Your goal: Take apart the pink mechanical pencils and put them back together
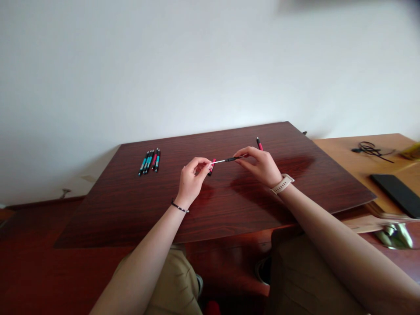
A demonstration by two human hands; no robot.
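Above the table, my left hand [194, 177] pinches the left end of a thin white pen refill [217, 162]. The refill's other end runs into a black pen part [232, 159], which my right hand [257, 164] grips between thumb and fingers. Just behind my left fingertips, partly covered by them, lies a red and black pen piece [212, 167] on the table. Beyond my right hand is another red pen piece with a black end [259, 143], its lower part hidden by the hand.
Several blue, red and black pens [149, 161] lie side by side at the left of the dark wooden table [157, 210]. To the right, a lighter wooden table [348, 153] carries a black cable [370, 149], a dark phone-like slab [397, 192] and something yellow [411, 152].
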